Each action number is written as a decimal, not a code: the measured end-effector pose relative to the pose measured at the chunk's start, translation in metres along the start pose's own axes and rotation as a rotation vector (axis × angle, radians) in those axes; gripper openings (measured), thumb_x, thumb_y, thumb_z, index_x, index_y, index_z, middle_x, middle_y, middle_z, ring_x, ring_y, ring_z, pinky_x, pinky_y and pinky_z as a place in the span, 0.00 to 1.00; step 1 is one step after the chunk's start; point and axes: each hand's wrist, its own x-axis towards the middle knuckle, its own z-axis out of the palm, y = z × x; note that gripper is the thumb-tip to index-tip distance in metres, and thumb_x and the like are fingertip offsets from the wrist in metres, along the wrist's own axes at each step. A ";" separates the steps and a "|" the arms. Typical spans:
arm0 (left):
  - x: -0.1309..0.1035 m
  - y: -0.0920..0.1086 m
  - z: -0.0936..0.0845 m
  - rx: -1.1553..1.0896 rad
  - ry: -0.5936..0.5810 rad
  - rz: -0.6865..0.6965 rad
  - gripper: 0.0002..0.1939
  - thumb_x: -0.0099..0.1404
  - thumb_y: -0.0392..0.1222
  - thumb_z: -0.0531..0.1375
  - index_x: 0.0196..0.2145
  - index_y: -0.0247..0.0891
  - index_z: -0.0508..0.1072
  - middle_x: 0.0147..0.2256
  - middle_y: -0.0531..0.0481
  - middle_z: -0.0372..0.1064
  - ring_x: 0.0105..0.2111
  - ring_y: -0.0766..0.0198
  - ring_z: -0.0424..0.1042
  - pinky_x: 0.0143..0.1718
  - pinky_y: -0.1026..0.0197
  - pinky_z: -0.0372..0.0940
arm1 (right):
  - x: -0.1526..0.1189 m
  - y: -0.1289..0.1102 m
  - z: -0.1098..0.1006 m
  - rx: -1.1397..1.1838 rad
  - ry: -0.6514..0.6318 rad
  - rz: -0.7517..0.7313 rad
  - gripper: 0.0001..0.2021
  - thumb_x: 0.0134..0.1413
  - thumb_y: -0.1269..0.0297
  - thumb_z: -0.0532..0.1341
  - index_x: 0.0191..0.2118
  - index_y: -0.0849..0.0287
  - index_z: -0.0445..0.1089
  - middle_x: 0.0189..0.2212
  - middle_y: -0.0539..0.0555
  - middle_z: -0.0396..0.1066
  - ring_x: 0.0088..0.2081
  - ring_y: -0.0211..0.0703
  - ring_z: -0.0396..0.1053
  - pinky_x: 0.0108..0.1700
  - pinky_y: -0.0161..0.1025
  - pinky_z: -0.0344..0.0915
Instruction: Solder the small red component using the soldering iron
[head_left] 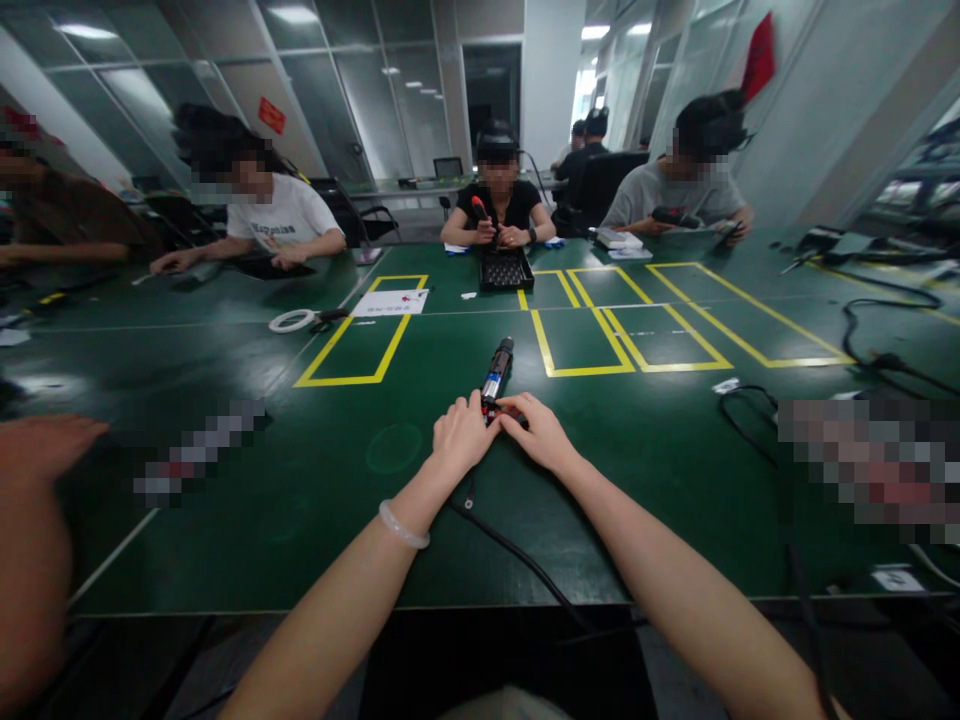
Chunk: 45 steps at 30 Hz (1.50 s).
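A dark power tool (498, 370) with a silver and blue band lies on the green table (300, 540), its narrow end pointing away from me. My left hand (463, 432), with a pale bangle on the wrist, rests at the tool's near end, its fingers bent against it. From the right, my right hand (536, 430) touches the same end, thumb near my left thumb. Red and black parts show between the hands, partly covered. A black cable (517, 555) runs from below my left hand toward the table's front edge.
Yellow tape outlines (589, 373) mark the table beyond the tool. A white sheet (390, 303), a white ring (292, 321) and a black tray (506, 283) lie farther back. Several people sit around. Another person's hand (52, 445) is at the left; cables (847, 320) lie right.
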 end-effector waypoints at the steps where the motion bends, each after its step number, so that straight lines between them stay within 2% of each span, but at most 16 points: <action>1: 0.000 0.000 -0.001 -0.005 -0.004 0.001 0.30 0.67 0.60 0.47 0.57 0.36 0.59 0.46 0.36 0.67 0.46 0.48 0.70 0.42 0.52 0.64 | 0.000 0.003 -0.001 0.030 0.009 0.011 0.12 0.61 0.64 0.56 0.49 0.56 0.70 0.38 0.54 0.69 0.40 0.41 0.67 0.43 0.38 0.64; 7: -0.001 -0.011 -0.008 0.016 -0.035 0.010 0.29 0.66 0.61 0.47 0.55 0.38 0.60 0.47 0.38 0.66 0.47 0.49 0.68 0.43 0.53 0.64 | 0.003 0.015 -0.007 0.125 0.068 0.060 0.09 0.60 0.67 0.56 0.44 0.58 0.71 0.38 0.54 0.68 0.37 0.39 0.68 0.39 0.36 0.65; 14: -0.014 -0.047 -0.015 0.078 -0.055 0.019 0.29 0.66 0.62 0.46 0.56 0.39 0.59 0.48 0.38 0.65 0.47 0.48 0.68 0.42 0.52 0.65 | 0.003 0.019 -0.006 0.109 0.064 0.060 0.08 0.58 0.68 0.57 0.41 0.59 0.72 0.36 0.53 0.67 0.35 0.38 0.68 0.38 0.36 0.64; 24: -0.042 -0.123 -0.036 0.097 -0.151 -0.131 0.34 0.66 0.62 0.42 0.61 0.39 0.55 0.49 0.37 0.65 0.47 0.47 0.68 0.42 0.49 0.65 | 0.001 0.018 -0.006 0.087 0.039 0.072 0.08 0.58 0.68 0.56 0.40 0.58 0.72 0.36 0.52 0.66 0.34 0.38 0.68 0.40 0.37 0.64; 31: -0.053 -0.189 -0.046 0.084 -0.208 -0.243 0.38 0.65 0.65 0.39 0.64 0.39 0.51 0.51 0.33 0.63 0.49 0.42 0.67 0.44 0.47 0.63 | 0.001 0.015 -0.007 0.065 0.019 0.080 0.08 0.58 0.69 0.57 0.40 0.57 0.72 0.36 0.52 0.66 0.34 0.37 0.67 0.41 0.37 0.64; 39: -0.064 -0.254 -0.050 0.105 -0.257 -0.403 0.36 0.67 0.64 0.38 0.65 0.42 0.47 0.53 0.35 0.63 0.50 0.50 0.67 0.45 0.55 0.60 | 0.000 0.013 -0.007 0.045 -0.003 0.088 0.08 0.58 0.69 0.57 0.40 0.58 0.72 0.36 0.52 0.66 0.35 0.37 0.67 0.41 0.36 0.63; 42: -0.067 -0.263 -0.050 0.133 -0.259 -0.426 0.35 0.67 0.63 0.35 0.66 0.42 0.46 0.53 0.35 0.63 0.50 0.50 0.66 0.45 0.55 0.60 | 0.000 0.014 -0.007 0.045 -0.007 0.087 0.08 0.57 0.70 0.57 0.40 0.57 0.72 0.36 0.52 0.66 0.35 0.37 0.67 0.40 0.36 0.63; 45: -0.072 -0.254 -0.052 0.232 -0.226 -0.427 0.35 0.67 0.63 0.35 0.65 0.43 0.49 0.53 0.36 0.63 0.50 0.49 0.66 0.45 0.54 0.61 | 0.000 0.015 -0.006 0.043 -0.011 0.087 0.08 0.57 0.69 0.57 0.40 0.57 0.73 0.36 0.52 0.66 0.34 0.37 0.66 0.40 0.36 0.63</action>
